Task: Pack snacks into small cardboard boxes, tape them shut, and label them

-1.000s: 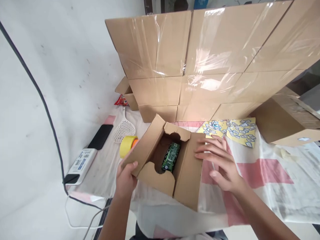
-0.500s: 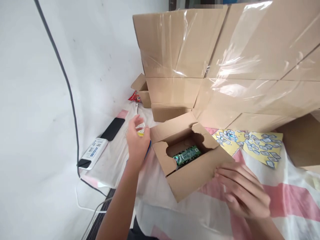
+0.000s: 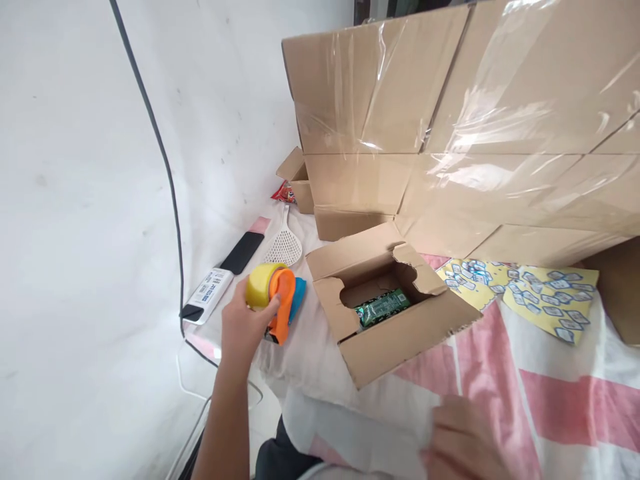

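My left hand (image 3: 244, 325) is closed around a tape dispenser (image 3: 284, 301), orange and blue with a yellow roll of tape, just left of the box. The small cardboard box (image 3: 400, 340) stands with its flaps folded out, and a shiny green packet (image 3: 384, 308) lies inside it. Below and to the right of that box, my right hand (image 3: 461, 439) is smeared by motion near the lower edge, apart from the cardboard. Its fingers cannot be made out.
A large taped cardboard box (image 3: 360, 120) rises behind. Left lie a white skimmer (image 3: 284, 247), a black-and-white packaged item (image 3: 207, 293) and a red packet (image 3: 285, 192). Yellow printed sheets (image 3: 553, 300) lie right on the pink-and-white cloth (image 3: 555, 403). A black cable (image 3: 163, 150) hangs along the wall.
My left hand has moved down and left with the tape dispenser, uncovering the skimmer. My right hand has let go of the small box's front flap and dropped toward the lower edge.
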`<state>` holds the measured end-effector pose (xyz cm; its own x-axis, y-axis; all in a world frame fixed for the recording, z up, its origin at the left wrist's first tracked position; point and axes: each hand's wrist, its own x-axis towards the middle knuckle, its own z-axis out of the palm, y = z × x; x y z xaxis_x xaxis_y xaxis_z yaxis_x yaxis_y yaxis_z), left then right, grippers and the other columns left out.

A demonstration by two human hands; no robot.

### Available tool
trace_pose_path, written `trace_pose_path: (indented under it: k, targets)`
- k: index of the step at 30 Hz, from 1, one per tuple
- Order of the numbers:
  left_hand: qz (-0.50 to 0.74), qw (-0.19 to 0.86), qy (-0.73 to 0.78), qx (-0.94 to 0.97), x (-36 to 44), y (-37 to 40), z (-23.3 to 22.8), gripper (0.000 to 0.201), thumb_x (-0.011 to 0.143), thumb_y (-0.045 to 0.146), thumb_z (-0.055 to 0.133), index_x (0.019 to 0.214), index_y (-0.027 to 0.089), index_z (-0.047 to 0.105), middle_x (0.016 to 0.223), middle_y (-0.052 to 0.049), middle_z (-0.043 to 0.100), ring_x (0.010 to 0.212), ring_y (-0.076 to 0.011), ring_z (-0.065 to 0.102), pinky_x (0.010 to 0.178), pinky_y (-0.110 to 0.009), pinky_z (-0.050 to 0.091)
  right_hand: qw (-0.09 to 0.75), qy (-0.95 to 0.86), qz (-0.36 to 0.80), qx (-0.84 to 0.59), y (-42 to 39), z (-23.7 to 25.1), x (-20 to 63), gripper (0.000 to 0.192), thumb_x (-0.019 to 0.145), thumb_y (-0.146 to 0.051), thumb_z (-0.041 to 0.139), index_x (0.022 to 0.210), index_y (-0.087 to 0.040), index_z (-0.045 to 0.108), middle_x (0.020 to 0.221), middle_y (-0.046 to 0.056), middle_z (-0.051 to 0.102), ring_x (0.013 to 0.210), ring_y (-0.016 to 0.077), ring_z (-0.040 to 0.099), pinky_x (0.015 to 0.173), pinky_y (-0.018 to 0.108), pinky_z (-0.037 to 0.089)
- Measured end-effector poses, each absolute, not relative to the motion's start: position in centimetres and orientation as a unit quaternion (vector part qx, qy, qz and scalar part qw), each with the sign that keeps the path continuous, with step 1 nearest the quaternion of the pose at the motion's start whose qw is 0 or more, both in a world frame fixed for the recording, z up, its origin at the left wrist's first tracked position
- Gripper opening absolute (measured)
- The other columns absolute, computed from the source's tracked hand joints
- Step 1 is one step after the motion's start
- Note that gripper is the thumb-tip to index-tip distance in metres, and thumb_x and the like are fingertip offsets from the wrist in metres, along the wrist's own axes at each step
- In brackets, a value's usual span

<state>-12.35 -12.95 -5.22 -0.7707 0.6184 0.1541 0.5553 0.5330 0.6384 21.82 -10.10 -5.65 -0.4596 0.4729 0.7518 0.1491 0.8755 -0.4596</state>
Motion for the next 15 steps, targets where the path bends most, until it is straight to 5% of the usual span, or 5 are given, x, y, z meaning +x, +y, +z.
trace_pose_path:
  k: [2,4,6,8,15]
  targets:
    - [0.362,-0.014,0.872,0.329,-11.7,-14.9,-4.0,0.071,0.075,0.054,0.076,0.137,0.025,0.058,0.115,-0.007,0.073,0.092,-0.0249,0.071,0.081,-0.035,0.056,0.477,-0.830,0.283,-0.065,-11.6,-5.2,18.1,0.019,0.102,-0.026,0.050,0.095,-0.020,0.067,0.073,0.004,0.065,0.072,0.0181,0.064,0.075,0.032,0.056]
    - [0.359,-0.076,0.868,0.334,-10.8,-16.9,-2.9,0.074,0.075,0.055,0.077,0.139,0.026,0.057,0.123,-0.007,0.072,0.097,-0.0266,0.071,0.082,-0.036,0.057,0.441,-0.776,0.450,-0.036,-12.1,-4.8,13.7,0.033,0.102,-0.037,0.048,0.122,-0.016,0.065,0.104,0.014,0.072,0.100,0.0235,0.069,0.089,0.036,0.059]
    - [0.358,-0.120,0.859,0.345,-9.8,-18.8,-2.3,0.073,0.076,0.053,0.077,0.140,0.026,0.056,0.129,-0.008,0.071,0.102,-0.0280,0.072,0.085,-0.037,0.057,0.364,-0.712,0.598,-0.042,-11.7,-4.5,9.3,0.048,0.100,-0.042,0.052,0.143,-0.020,0.055,0.139,0.016,0.063,0.130,0.0268,0.060,0.110,0.044,0.049]
    - [0.372,-0.138,0.845,0.358,-9.1,-20.1,-2.2,0.072,0.076,0.048,0.078,0.141,0.026,0.056,0.131,-0.008,0.070,0.107,-0.0285,0.072,0.087,-0.037,0.058,0.334,-0.641,0.689,-0.050,-10.8,-4.3,5.5,0.053,0.099,-0.049,0.056,0.146,-0.024,0.055,0.153,0.013,0.053,0.143,0.0271,0.049,0.121,0.046,0.038]
    - [0.405,-0.124,0.788,0.447,-9.3,-21.4,-2.7,0.079,0.077,0.046,0.082,0.147,0.023,0.050,0.134,-0.011,0.069,0.117,-0.0290,0.070,0.098,-0.039,0.057,0.205,-0.449,0.870,-0.020,-8.0,-4.2,-1.7,0.042,0.091,-0.056,0.064,0.114,-0.021,0.073,0.100,0.006,0.075,0.099,0.0237,0.071,0.095,0.038,0.055]
